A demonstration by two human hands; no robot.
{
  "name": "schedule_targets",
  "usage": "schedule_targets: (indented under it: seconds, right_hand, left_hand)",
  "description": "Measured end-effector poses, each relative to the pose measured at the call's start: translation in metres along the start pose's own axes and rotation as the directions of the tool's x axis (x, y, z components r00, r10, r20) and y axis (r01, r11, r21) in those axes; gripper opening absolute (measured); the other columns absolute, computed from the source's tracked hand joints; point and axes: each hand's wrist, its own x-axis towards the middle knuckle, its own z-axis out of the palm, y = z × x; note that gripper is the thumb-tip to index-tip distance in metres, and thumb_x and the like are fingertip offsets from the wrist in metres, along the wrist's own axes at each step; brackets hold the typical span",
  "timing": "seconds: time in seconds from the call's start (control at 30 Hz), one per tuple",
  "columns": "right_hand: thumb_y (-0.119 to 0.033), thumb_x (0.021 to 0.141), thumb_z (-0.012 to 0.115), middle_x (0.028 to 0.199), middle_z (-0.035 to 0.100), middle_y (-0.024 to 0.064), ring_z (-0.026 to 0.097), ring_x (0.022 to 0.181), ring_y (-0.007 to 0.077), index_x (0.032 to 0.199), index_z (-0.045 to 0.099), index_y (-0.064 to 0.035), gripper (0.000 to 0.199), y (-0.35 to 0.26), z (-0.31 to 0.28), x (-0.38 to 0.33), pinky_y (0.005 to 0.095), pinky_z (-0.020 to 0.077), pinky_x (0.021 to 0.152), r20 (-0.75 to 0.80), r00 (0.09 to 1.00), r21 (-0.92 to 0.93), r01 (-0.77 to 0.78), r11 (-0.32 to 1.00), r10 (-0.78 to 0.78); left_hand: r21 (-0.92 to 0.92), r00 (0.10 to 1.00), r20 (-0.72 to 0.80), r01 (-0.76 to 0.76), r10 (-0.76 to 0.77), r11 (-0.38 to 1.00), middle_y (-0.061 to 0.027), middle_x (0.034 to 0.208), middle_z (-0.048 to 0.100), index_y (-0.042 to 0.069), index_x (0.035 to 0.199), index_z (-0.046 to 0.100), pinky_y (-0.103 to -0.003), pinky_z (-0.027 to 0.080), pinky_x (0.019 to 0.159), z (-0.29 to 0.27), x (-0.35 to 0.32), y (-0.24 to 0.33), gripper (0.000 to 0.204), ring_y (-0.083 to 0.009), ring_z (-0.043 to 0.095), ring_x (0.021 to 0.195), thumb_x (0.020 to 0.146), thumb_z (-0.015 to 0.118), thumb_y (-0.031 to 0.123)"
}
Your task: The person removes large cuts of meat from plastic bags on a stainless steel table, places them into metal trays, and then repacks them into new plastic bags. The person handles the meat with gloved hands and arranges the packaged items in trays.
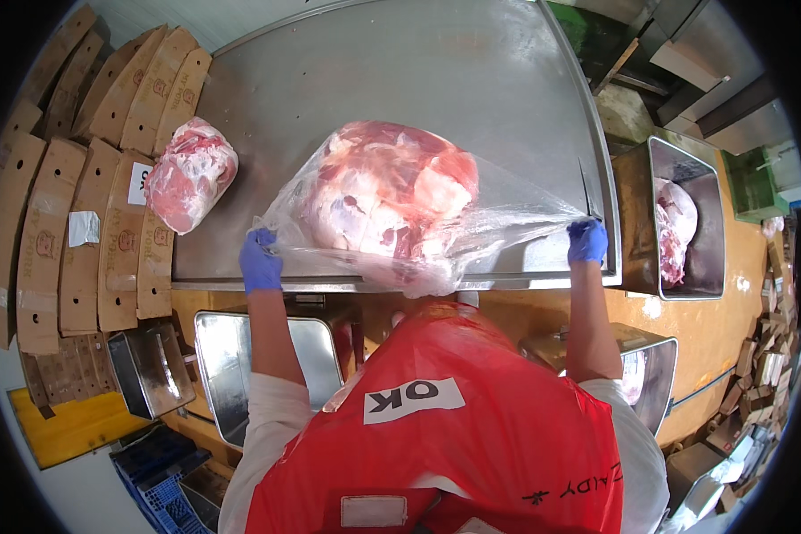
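Now bagged meat (387, 200) between hands; fingers (260, 242) pinching bag edge.

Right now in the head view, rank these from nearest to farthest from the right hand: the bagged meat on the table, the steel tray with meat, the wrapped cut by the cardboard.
1. Bagged meat: the right hand grips its plastic, just to the hand's left.
2. Steel tray with meat: to the right, beyond the table edge.
3. Wrapped cut: far left, beside the cardboard.
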Motion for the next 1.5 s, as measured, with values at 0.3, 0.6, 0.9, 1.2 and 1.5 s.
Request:
schedule_targets:
  seconds: [0.3, 0.6, 0.9, 1.2, 1.5]
  right_hand:
    - [-0.011, 0.093, 0.066, 0.094, 0.062, 0.0099, 0.062, 0.077, 0.0184, 0.125, 0.062, -0.0055, 0.033, 0.024, 0.003, 0.024, 0.0270, 0.0525, 0.066, 0.551, 0.553, -0.720, 0.694, -0.021, -0.625]
    - [-0.001, 0.080, 0.064, 0.101, 0.060, 0.0190, 0.066, 0.085, 0.0367, 0.110, 0.064, -0.0088, 0.030, 0.074, 0.150, -0.194, 0.0424, 0.0548, 0.071, 0.858, 0.447, -0.360, 0.875, 0.325, -0.253]
    - [-0.005, 0.083, 0.064, 0.087, 0.064, 0.0137, 0.064, 0.071, 0.0283, 0.094, 0.062, -0.0057, 0.011, 0.086, 0.171, -0.110, 0.0389, 0.0516, 0.068, 0.733, 0.620, -0.533, 0.780, 0.328, -0.280]
    - [-0.054, 0.103, 0.041, 0.137, 0.061, 0.0084, 0.058, 0.125, 0.0290, 0.142, 0.053, -0.0106, 0.059, 0.092, 0.141, -0.132, 0.0399, 0.0470, 0.106, 0.551, 0.528, -0.371, -0.539, 0.757, 0.646]
    - [-0.033, 0.100, 0.061, 0.101, 0.071, 0.0086, 0.067, 0.089, 0.0188, 0.123, 0.068, -0.0041, 0.037, 0.097, 0.070, -0.134, 0.0320, 0.0545, 0.084, 0.595, 0.350, -0.795, 0.124, 0.594, 0.724]
  left_hand:
    - [-0.359, 0.936, 0.223, 0.339, -0.273, 0.870, 0.0034, 0.077, 0.058, 0.010, 0.097, 0.065, -0.026, 0.039, 0.055, 0.050, -0.006, 0.050, 0.027, -0.0085, 0.051, 0.064, 0.098, 0.061, 0.036]
    - [0.116, 0.898, 0.326, 0.271, -0.294, 0.956, -0.0090, 0.096, 0.063, -0.003, 0.108, 0.061, -0.032, 0.049, 0.072, 0.075, -0.027, 0.101, 0.047, -0.0150, 0.058, 0.085, 0.091, 0.073, 0.040]
    - [0.066, 0.964, 0.177, 0.189, -0.198, 0.980, -0.0154, 0.093, 0.061, -0.004, 0.103, 0.055, -0.038, 0.048, 0.077, 0.077, -0.088, 0.051, 0.041, -0.0213, 0.056, 0.085, 0.096, 0.065, 0.036]
    - [-0.147, 0.929, -0.086, 0.345, -0.359, 0.927, -0.0114, 0.089, 0.060, 0.000, 0.103, 0.053, -0.037, 0.049, 0.074, 0.062, -0.103, -0.071, 0.021, -0.0200, 0.056, 0.080, 0.095, 0.056, 0.018]
    - [-0.830, 0.524, 0.187, 0.537, -0.831, 0.152, -0.0079, 0.091, 0.065, 0.007, 0.103, 0.062, -0.035, 0.054, 0.076, 0.041, -0.115, -0.034, 0.018, -0.0217, 0.063, 0.082, 0.095, 0.052, 0.020]
